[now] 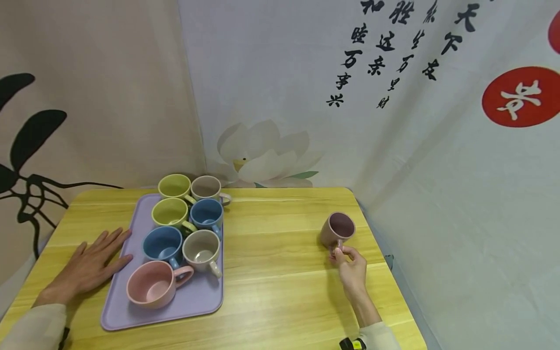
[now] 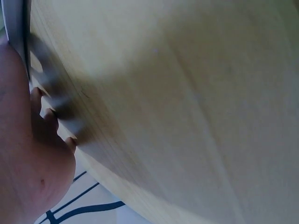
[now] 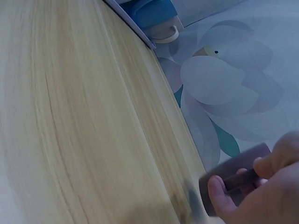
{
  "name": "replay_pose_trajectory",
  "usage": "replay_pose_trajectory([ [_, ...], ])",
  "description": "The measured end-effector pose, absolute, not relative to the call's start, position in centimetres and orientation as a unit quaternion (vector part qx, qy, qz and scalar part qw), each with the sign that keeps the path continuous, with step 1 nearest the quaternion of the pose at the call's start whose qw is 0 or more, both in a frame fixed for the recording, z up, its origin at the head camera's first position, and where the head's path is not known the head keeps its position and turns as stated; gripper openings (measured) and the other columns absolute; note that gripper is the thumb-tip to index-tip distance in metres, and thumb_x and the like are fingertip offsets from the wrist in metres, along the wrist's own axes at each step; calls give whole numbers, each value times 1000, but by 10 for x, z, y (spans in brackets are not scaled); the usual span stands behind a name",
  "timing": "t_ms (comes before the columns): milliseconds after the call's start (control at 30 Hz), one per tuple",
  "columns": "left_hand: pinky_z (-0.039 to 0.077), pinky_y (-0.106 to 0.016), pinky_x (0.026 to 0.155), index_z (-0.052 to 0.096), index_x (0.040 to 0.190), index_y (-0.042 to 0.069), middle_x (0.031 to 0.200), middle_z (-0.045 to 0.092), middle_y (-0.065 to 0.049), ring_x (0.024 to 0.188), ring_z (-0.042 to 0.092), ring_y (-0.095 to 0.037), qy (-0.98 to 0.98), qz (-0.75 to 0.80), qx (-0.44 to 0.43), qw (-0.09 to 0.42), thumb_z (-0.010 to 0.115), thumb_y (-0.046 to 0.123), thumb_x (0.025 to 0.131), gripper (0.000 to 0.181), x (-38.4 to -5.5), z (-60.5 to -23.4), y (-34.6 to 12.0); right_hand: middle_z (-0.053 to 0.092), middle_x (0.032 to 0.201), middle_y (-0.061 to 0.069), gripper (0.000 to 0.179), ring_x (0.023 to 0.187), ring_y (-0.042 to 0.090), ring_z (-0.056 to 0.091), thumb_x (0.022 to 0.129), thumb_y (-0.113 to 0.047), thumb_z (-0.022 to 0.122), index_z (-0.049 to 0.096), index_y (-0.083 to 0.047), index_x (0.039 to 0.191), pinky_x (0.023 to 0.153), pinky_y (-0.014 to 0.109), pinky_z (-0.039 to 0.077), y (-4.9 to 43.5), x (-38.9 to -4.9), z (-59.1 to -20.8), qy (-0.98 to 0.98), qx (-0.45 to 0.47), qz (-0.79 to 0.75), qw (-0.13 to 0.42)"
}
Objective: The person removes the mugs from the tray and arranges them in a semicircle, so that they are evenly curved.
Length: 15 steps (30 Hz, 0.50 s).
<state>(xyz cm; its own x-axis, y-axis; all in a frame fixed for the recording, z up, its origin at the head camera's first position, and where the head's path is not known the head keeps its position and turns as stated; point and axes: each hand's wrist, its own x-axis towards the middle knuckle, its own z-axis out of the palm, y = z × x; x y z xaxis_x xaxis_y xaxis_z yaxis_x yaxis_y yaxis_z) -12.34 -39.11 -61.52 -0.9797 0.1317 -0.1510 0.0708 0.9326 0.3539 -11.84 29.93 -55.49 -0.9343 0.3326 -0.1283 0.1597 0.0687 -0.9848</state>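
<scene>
Step's shifting the mauve mug (image 1: 338, 229), I reckon: right hand (image 1: 352, 272) pinching its handle (image 1: 339, 244), table (image 1: 280, 291) 3 o'clock; left hand (image 1: 94, 265) spread at the lilac tray (image 1: 199, 302), 9 o'clock side. Next probably wants it level.

This is a curtained-off corner, though whether in a home or a studio cannot be told. Beyond the wood-grain tabletop's (image 1: 280, 296) far and right edges hangs a white curtain (image 1: 420, 150) printed with a lotus (image 1: 271, 150) and Chinese calligraphy (image 1: 386, 42); a beige curtain (image 1: 113, 97) backs its far left corner.
</scene>
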Motion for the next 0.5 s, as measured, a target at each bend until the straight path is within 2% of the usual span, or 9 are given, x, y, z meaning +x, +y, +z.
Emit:
replay_pose_trajectory([
  [167,-6,-92,127,8,183,22,186,10,-34,170,-1,-66,978,179,52,88,44,72,113,93,-125,-616,-391,72,114,12,20,94,16,85,112,-4,67,62,14,121,105,42,68,303,-117,-557,-694,-203,685,91],
  [333,-5,-93,126,10,183,21,186,11,-34,170,0,-67,979,181,51,84,45,71,114,93,-125,-616,-391,73,104,5,15,89,13,84,111,-2,69,63,11,114,99,37,70,308,-118,-559,-660,-222,706,130],
  [500,-4,-93,126,11,183,20,185,12,-34,170,1,-67,979,177,50,85,45,70,114,92,-124,-616,-391,69,106,2,12,86,10,83,110,-1,69,62,9,111,96,33,70,314,-121,-562,-643,-242,709,159],
])
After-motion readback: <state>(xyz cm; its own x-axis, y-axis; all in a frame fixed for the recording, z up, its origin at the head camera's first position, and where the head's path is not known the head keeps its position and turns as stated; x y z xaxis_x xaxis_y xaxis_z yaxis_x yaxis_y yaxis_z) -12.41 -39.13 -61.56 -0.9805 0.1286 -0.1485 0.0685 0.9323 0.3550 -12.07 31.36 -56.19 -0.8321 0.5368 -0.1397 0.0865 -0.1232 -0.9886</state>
